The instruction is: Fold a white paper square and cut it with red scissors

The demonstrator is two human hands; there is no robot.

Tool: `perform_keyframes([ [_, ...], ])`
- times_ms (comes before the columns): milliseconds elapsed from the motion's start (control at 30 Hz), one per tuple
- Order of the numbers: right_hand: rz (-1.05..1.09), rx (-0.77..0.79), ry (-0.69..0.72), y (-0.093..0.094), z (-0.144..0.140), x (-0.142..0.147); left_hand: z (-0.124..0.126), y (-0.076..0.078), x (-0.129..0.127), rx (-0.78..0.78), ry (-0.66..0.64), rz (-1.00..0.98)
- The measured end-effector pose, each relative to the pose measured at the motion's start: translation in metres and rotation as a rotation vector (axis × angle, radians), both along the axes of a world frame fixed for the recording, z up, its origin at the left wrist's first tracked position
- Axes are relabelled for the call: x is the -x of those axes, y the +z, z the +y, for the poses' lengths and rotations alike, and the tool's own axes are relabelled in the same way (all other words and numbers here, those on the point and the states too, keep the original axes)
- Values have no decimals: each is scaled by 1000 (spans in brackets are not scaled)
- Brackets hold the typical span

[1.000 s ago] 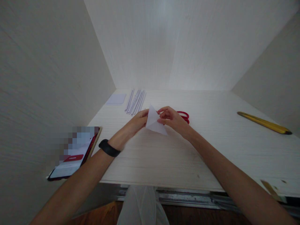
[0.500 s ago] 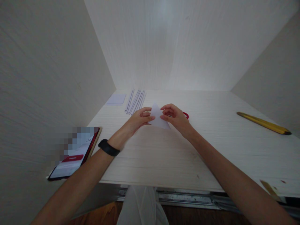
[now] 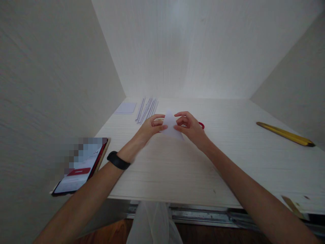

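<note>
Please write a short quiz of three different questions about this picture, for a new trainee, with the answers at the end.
1. True or false: both hands pinch the same folded paper.
2. Which thing lies partly hidden behind the right hand? A) a yellow ruler B) red scissors C) a phone
3. Fill in: the left wrist wears a black ____.

Key
1. True. The left hand and the right hand each grip one side of the white paper above the table.
2. B. The scissors show only a red handle past the fingers; the ruler lies far right, the phone leans far left.
3. Band.
</note>
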State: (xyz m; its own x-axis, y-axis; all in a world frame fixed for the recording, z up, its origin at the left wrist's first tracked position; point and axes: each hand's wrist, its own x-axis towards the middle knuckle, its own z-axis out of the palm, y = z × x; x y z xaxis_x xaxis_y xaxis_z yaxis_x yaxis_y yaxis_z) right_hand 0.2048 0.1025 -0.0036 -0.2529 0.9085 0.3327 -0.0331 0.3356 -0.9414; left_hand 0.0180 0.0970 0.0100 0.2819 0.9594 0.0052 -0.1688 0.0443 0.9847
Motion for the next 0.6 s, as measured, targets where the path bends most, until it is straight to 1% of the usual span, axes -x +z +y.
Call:
perform_keyframes([
  [100, 14, -25, -31, 1, 0, 0, 0, 0, -1, -15, -6, -12],
  [233, 19, -33, -39, 2, 0, -1, 0, 0, -1, -89, 9, 21],
  [433, 11, -40, -39, 2, -2, -1, 2, -2, 0, -191, 91, 56],
  [600, -34, -55, -32, 8, -8, 0, 0, 1, 0, -282, 120, 128],
])
